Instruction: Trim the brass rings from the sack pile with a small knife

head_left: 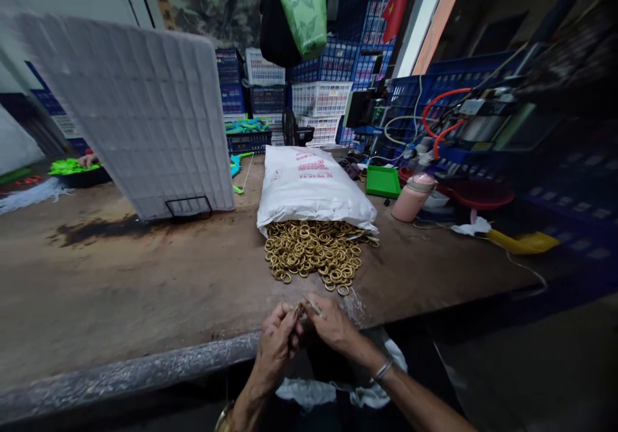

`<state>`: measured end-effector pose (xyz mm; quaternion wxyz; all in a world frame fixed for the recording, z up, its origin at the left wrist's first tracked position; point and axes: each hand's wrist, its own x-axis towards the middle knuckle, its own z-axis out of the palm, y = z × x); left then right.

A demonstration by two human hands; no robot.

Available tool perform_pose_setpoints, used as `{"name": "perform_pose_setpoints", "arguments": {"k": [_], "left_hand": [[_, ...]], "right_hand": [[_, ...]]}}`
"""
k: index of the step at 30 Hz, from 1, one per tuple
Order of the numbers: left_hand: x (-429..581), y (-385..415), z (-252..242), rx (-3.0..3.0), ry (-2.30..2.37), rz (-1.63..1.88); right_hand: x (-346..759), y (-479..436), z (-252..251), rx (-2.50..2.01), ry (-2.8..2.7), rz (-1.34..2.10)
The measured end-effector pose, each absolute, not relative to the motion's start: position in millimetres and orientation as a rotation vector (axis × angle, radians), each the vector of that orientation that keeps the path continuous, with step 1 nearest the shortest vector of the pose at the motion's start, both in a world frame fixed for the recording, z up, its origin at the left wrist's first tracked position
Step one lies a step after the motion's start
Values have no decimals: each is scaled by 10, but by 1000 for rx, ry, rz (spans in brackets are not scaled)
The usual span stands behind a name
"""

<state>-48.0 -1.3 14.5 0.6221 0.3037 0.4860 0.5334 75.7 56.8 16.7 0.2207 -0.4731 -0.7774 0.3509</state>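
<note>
Close together at the table's front edge, my two hands meet over a small brass-coloured ring (301, 308). My left hand (279, 335) is closed, pinching the ring in its fingertips. My right hand (334, 324) is also closed, around a thin pale tool (315, 308) whose kind I cannot make out; its tip lies near the ring. Just beyond my hands, a heap of gold-coloured rings (313, 252) spills from the open mouth of a white woven sack (309, 187) with red print, lying on its side.
A tall white padded panel (159, 123) stands on the wooden table (145, 290) at left. To the right are a pink bottle (412, 197), a green tray (383, 181) and a red dish (483, 194). White plastic (309, 392) hangs below the edge. Another person's hand (88, 159) shows far left.
</note>
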Motion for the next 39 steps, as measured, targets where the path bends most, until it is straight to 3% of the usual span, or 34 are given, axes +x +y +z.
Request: {"name": "perform_pose_setpoints", "arguments": {"k": [9,16,24,32,39], "left_hand": [[-356,-63,213,865,1255,1289],[-274,-114,350,641,1088,1171],[-280,20,168,425,909,1253],[-326,158,46,223,835,1192],[-267,238,62,223,933,1170]], "right_hand": [[942,452,240,-1350,-2587,609],[1253,618,12,-1648,-2397,435],[1474,818,-32,-1862,-2120,347],[1415,911,-47,-1953,-2142,354],[1342,874,-55,-1672,-2122,606]]}}
